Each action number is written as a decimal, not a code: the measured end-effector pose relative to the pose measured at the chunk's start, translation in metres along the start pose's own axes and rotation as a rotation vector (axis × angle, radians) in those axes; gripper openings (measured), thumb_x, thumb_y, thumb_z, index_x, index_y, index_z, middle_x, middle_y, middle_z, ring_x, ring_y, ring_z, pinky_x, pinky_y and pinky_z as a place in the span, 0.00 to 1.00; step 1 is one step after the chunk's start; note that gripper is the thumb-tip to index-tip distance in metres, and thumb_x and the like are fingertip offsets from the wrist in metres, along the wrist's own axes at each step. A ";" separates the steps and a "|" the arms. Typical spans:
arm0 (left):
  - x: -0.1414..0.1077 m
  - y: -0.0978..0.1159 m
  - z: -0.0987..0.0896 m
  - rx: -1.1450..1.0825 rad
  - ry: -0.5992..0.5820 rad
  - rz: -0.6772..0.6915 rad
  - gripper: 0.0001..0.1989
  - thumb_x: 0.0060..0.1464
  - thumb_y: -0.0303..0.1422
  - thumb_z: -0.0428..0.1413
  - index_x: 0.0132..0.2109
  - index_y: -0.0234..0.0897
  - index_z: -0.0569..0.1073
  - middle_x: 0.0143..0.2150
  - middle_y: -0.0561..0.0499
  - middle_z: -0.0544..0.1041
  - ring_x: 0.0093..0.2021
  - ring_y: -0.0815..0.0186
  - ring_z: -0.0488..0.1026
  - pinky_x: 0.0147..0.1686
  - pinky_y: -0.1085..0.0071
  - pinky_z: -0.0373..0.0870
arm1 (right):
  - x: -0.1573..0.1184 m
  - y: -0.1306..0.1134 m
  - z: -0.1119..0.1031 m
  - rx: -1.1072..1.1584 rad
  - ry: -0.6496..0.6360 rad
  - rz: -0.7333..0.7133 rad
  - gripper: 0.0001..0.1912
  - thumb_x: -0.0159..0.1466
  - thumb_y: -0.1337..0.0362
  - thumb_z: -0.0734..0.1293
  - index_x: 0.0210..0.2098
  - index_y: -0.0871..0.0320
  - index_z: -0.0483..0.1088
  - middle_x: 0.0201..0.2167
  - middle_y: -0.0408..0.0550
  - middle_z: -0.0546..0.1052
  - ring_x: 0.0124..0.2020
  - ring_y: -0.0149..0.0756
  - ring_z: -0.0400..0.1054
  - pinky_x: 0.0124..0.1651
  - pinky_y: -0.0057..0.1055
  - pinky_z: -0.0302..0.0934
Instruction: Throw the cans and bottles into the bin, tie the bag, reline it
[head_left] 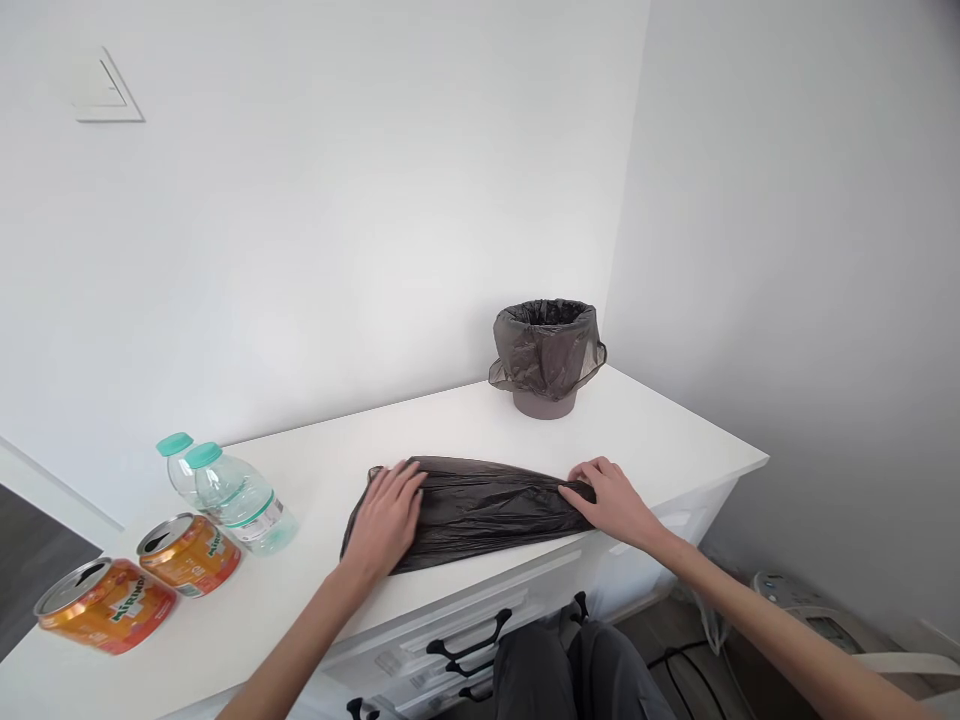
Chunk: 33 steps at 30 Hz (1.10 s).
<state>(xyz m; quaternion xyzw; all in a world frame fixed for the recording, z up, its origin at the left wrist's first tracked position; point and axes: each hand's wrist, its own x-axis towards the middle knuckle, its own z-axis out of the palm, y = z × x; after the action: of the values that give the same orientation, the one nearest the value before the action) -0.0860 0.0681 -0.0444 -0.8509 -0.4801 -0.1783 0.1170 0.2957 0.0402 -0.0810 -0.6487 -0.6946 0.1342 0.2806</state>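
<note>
A dark plastic bag [487, 508] lies flattened lengthwise near the front edge of the white cabinet top. My left hand [386, 515] rests on the bag's left part, fingers extended over it. At the bag's right end, my right hand [609, 500] has its thumb and fingers around the gathered plastic. Behind the bag and to the right stands a small bin [545, 404] lined with another dark bag [544, 350], whose edge is folded down over the outside.
Two clear bottles with green caps [251, 505] and two orange cans [112, 605] stand on the left of the cabinet top [322, 590]. Black drawer handles [470, 640] project from the cabinet front. Walls rise behind and at the right; cables [686, 660] lie on the floor.
</note>
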 end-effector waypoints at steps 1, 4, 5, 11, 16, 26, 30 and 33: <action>-0.001 0.016 -0.004 -0.038 -0.001 0.046 0.23 0.73 0.40 0.43 0.67 0.41 0.70 0.70 0.46 0.69 0.73 0.54 0.60 0.73 0.47 0.56 | -0.005 -0.001 -0.007 -0.004 -0.047 -0.004 0.17 0.68 0.48 0.62 0.39 0.54 0.73 0.46 0.56 0.78 0.50 0.51 0.72 0.51 0.44 0.66; -0.010 0.062 -0.017 -0.150 -0.156 0.217 0.27 0.73 0.43 0.44 0.73 0.45 0.59 0.75 0.49 0.61 0.75 0.56 0.55 0.72 0.49 0.58 | -0.028 -0.016 -0.031 0.072 -0.221 0.010 0.13 0.68 0.51 0.62 0.34 0.52 0.67 0.33 0.49 0.77 0.36 0.45 0.73 0.39 0.39 0.64; -0.015 0.074 -0.022 -0.180 -0.219 0.279 0.30 0.72 0.46 0.46 0.75 0.45 0.54 0.76 0.48 0.57 0.76 0.54 0.52 0.72 0.49 0.58 | -0.036 -0.026 -0.040 0.142 -0.274 0.046 0.12 0.68 0.51 0.62 0.36 0.52 0.66 0.30 0.46 0.76 0.32 0.43 0.72 0.35 0.37 0.63; -0.048 0.118 -0.041 -0.304 -0.274 0.506 0.51 0.60 0.56 0.57 0.77 0.36 0.45 0.77 0.37 0.54 0.76 0.46 0.49 0.72 0.45 0.54 | -0.069 -0.113 -0.089 0.815 -0.460 0.181 0.27 0.67 0.49 0.68 0.60 0.47 0.58 0.33 0.39 0.77 0.32 0.37 0.75 0.38 0.34 0.70; -0.074 0.126 -0.048 -0.253 -0.263 0.471 0.29 0.65 0.47 0.56 0.67 0.37 0.67 0.66 0.38 0.73 0.70 0.48 0.66 0.67 0.46 0.66 | -0.039 -0.176 -0.056 0.941 -0.498 0.181 0.24 0.69 0.58 0.67 0.61 0.50 0.57 0.32 0.39 0.77 0.32 0.35 0.77 0.40 0.36 0.75; -0.145 0.110 -0.030 -0.150 0.214 0.166 0.19 0.58 0.25 0.55 0.55 0.42 0.69 0.51 0.43 0.79 0.59 0.54 0.74 0.63 0.49 0.72 | 0.025 -0.185 0.057 0.847 -0.671 0.147 0.47 0.70 0.45 0.66 0.73 0.63 0.38 0.49 0.61 0.80 0.45 0.42 0.79 0.50 0.41 0.75; -0.127 0.103 -0.016 -0.123 0.154 0.118 0.26 0.59 0.28 0.57 0.64 0.42 0.66 0.64 0.40 0.73 0.68 0.49 0.65 0.65 0.43 0.68 | 0.018 -0.181 0.046 0.878 -0.702 0.091 0.46 0.72 0.42 0.60 0.74 0.62 0.34 0.53 0.63 0.79 0.45 0.41 0.79 0.54 0.41 0.73; -0.101 0.093 -0.014 -0.234 0.041 0.095 0.22 0.63 0.27 0.52 0.62 0.44 0.70 0.64 0.44 0.75 0.67 0.51 0.68 0.67 0.43 0.65 | 0.003 -0.171 0.021 0.698 -0.633 -0.156 0.41 0.71 0.40 0.61 0.73 0.56 0.48 0.59 0.59 0.75 0.53 0.43 0.76 0.60 0.44 0.68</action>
<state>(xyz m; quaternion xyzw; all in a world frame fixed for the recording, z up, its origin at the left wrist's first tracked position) -0.0570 -0.0630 -0.0759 -0.8766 -0.4129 -0.2446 0.0349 0.1429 0.0255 -0.0032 -0.3886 -0.7060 0.5291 0.2657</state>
